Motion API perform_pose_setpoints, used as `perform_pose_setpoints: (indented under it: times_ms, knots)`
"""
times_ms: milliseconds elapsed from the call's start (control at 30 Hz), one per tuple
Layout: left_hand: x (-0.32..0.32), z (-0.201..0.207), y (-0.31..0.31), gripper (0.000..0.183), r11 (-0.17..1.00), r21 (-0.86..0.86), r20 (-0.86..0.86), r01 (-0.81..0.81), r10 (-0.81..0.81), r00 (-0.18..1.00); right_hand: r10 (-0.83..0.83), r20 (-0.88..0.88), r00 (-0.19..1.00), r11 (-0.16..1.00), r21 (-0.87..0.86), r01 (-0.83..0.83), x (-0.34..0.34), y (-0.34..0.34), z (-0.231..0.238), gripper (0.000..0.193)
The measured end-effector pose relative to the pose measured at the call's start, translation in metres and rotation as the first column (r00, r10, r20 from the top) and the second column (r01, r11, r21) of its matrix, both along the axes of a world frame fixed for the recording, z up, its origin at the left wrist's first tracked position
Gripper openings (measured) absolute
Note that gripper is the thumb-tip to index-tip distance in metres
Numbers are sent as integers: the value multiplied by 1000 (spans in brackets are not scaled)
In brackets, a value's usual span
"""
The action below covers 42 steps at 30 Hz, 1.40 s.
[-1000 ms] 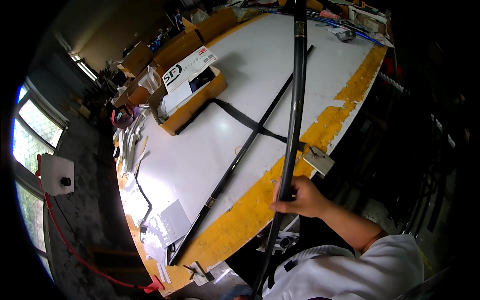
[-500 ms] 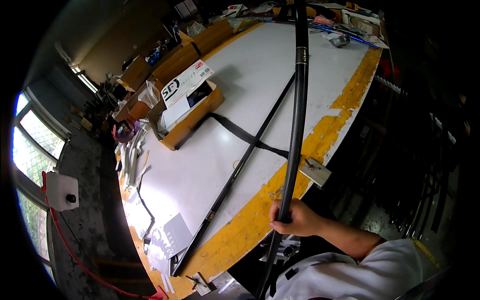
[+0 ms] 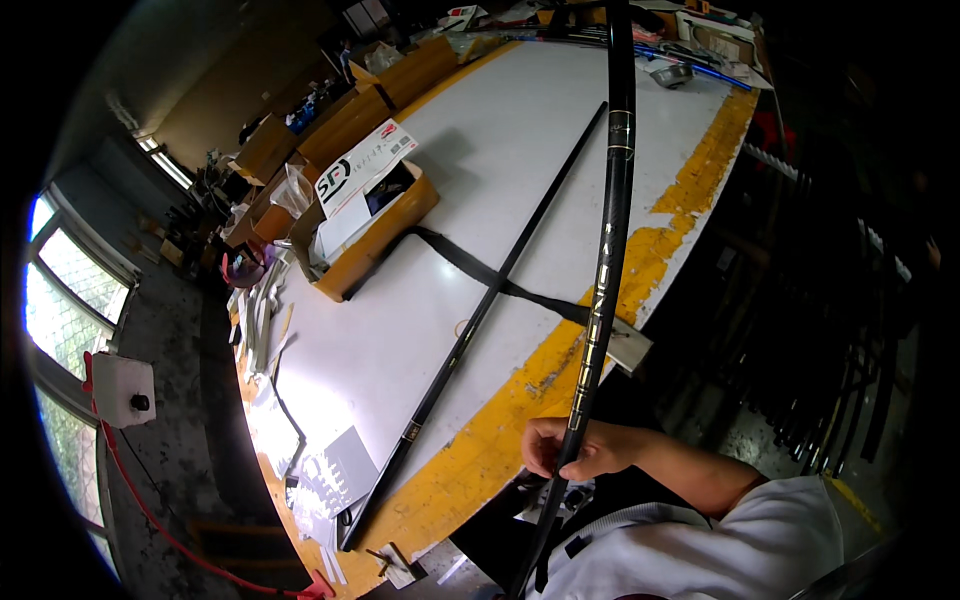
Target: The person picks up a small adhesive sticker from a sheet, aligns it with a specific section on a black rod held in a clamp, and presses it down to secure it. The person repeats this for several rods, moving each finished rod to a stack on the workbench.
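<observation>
A long black fishing rod [image 3: 619, 180] with gold bands and gold lettering stands steeply in front of me. My right hand [image 3: 604, 450] is closed round its lower part, fingers on the left side and thumb across the front. The rod's upper end runs out of the top of the picture. A second black fishing rod [image 3: 460, 346] lies slantwise on the white tabletop [image 3: 350, 335], crossing a black strip [image 3: 460, 257]. My left hand is not in the picture.
An open cardboard box [image 3: 400, 222] stands left on the table. Wooden blocks [image 3: 630, 352] sit at the near edge. A metal bowl [image 3: 672, 76] and blue rods [image 3: 718, 76] lie at the far end. Dark tubes [image 3: 845, 400] stand right; a white device [image 3: 124, 389] hangs left.
The held rod has turned about its length, so its gold lettering now faces me. Its upper part has shifted right, and my right hand's fingers have moved on it.
</observation>
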<state>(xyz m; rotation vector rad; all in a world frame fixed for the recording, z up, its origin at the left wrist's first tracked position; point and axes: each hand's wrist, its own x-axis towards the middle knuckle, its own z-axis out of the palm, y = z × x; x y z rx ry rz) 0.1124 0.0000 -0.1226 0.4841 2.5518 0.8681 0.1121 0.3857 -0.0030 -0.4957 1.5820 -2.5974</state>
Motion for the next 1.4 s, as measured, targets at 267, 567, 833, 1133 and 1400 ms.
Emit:
perform_pose_setpoints:
  times_ms: [267,567,833,1133,1400]
  knots:
    - [23,-2,-20,27,1000,16,-94,23,-21,995,-432,162,887,898,-16,441,-7,25,-3,34]
    - [-3,118,66,25,992,-106,-273,-61,30,962,-717,-96,691,510,603,613,-35,49,-4,50]
    - [-117,168,129,20,989,-143,-648,-26,-74,758,-662,52,748,667,497,556,-11,35,5,45]
    - [-157,183,181,22,979,-202,-507,9,-113,855,-631,177,755,702,543,460,21,42,-18,38]
    - [-214,168,194,22,978,-207,-647,32,-161,746,-621,38,783,669,546,505,-1,53,-18,32]
